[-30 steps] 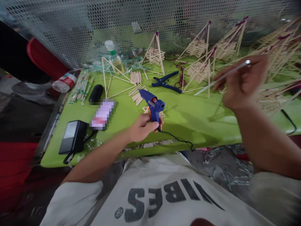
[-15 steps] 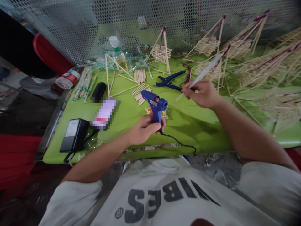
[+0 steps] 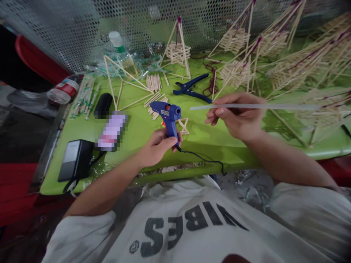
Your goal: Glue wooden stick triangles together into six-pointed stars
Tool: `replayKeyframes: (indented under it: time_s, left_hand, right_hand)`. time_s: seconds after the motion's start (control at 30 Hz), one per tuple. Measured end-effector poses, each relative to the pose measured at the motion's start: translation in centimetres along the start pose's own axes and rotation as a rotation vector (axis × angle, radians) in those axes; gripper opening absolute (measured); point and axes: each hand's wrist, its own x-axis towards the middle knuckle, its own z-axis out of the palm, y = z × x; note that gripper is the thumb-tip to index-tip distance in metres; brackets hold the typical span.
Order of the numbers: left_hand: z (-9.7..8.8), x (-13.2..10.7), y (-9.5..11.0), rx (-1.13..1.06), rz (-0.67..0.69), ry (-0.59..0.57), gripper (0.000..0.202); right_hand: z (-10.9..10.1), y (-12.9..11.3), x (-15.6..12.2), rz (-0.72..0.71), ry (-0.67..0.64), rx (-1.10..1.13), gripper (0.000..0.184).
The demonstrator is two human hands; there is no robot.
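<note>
My left hand (image 3: 160, 146) is wrapped round the handle of a blue glue gun (image 3: 170, 120), whose nozzle points away to the upper left. A small red light glows on its side, and a black cord (image 3: 203, 157) trails from the handle. Between the fingers of my right hand (image 3: 238, 115) lies a long translucent glue stick (image 3: 287, 106), nearly level. Its left end sits a short way right of the gun's rear opening, apart from it. Behind the gun, partly hidden, is a small frame of wooden sticks (image 3: 184, 127) on the green table (image 3: 131, 135).
Blue cutters (image 3: 190, 88) and short sticks (image 3: 153, 83) lie beyond the gun. Several stick structures (image 3: 236, 73) crowd the right side. Leftward are a stick frame (image 3: 117, 82), a phone (image 3: 112, 131), a power bank (image 3: 75, 159) and bottles (image 3: 64, 89). A perforated metal screen (image 3: 90, 36) stands behind.
My right hand has turned the glue stick from a steep slant to nearly level, its end now facing the gun's rear. The view has shifted slightly; my left hand keeps its hold.
</note>
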Motion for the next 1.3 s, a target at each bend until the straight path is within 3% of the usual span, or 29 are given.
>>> replayKeyframes:
  time_s: [0.17, 0.43, 0.6, 0.8, 0.9, 1.0, 1.13, 1.3]
  left_hand:
    - [0.0, 0.0, 0.2, 0.03, -0.035, 0.026, 0.045]
    - [-0.1, 0.0, 0.1, 0.055, -0.055, 0.044, 0.048]
    - [0.3, 0.1, -0.3, 0.082, -0.025, 0.087, 0.046]
    - [1.4, -0.1, -1.2, 0.12, -0.049, 0.247, 0.048]
    - [1.8, -0.2, -1.2, 0.153, -0.073, 0.238, 0.053]
    - [2.0, -0.1, -0.9, 0.146, -0.091, 0.212, 0.05]
    - [2.3, 0.2, -0.7, 0.09, 0.015, 0.246, 0.052]
    - [2.3, 0.4, -0.5, 0.132, 0.171, 0.297, 0.058]
  right_hand:
    - [0.3, 0.6, -0.1, 0.018, 0.005, -0.005, 0.045]
    - [-0.4, 1.0, 0.0, 0.038, -0.045, -0.031, 0.043]
    - [-0.5, 1.4, 0.0, 0.018, -0.241, 0.076, 0.033]
    - [1.5, 2.5, -1.6, 0.054, -0.481, 0.111, 0.034]
    - [2.5, 3.0, -2.1, 0.091, -0.545, 0.155, 0.042]
    - [3.2, 3.4, -2.4, 0.119, -0.564, 0.23, 0.044]
    - [3.2, 3.7, -2.2, 0.136, -0.547, 0.352, 0.043]
    - [1.0, 3.7, -0.3, 0.23, -0.424, 0.287, 0.047]
